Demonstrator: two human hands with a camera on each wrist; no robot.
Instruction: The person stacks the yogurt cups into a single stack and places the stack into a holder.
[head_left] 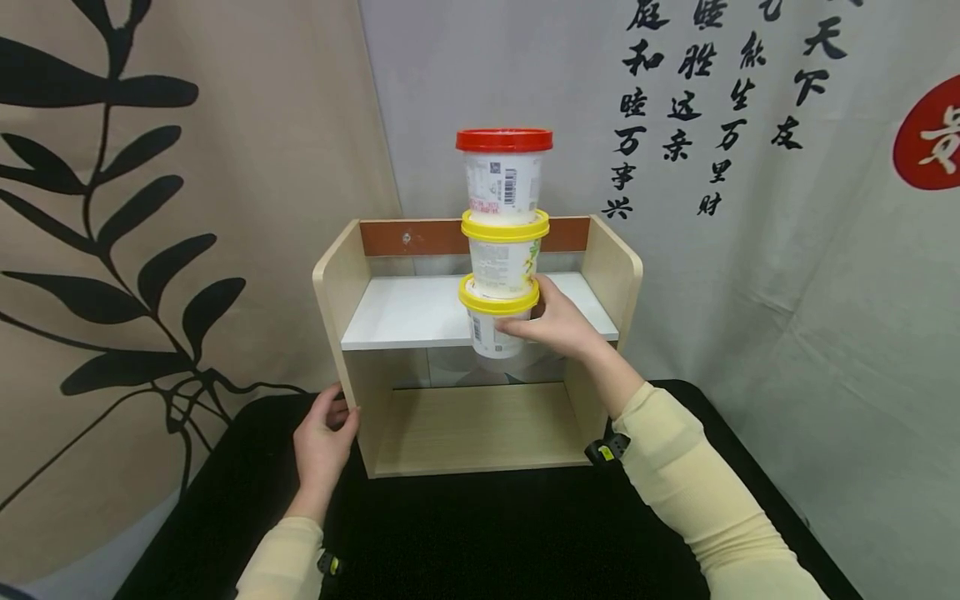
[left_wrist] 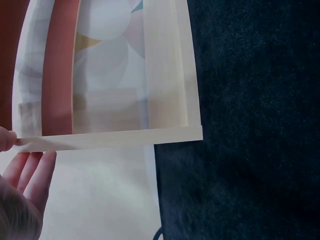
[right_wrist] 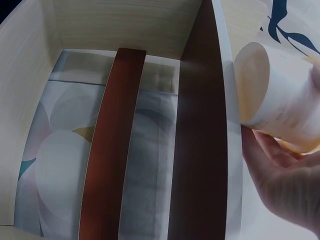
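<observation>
Three white plastic tubs are stacked upright at the small wooden shelf unit (head_left: 480,433). The bottom tub (head_left: 487,333) and middle tub (head_left: 502,262) have yellow lids; the top tub (head_left: 504,179) has a red one. My right hand (head_left: 558,321) grips the bottom tub near its lid, thumb at the front. In the right wrist view, that tub's base (right_wrist: 252,82) is right at the front edge of the white middle board (right_wrist: 231,150). My left hand (head_left: 326,442) holds the unit's left side panel by its front edge, thumb and fingers (left_wrist: 42,175) on opposite sides.
The unit stands on a black-covered table (head_left: 450,533). A reddish-brown rail (head_left: 412,237) runs across its upper back. Behind hangs a cloth backdrop (head_left: 480,75) with printed dark leaves and writing. Below the white board lies the lower compartment's pale wooden floor (head_left: 472,421).
</observation>
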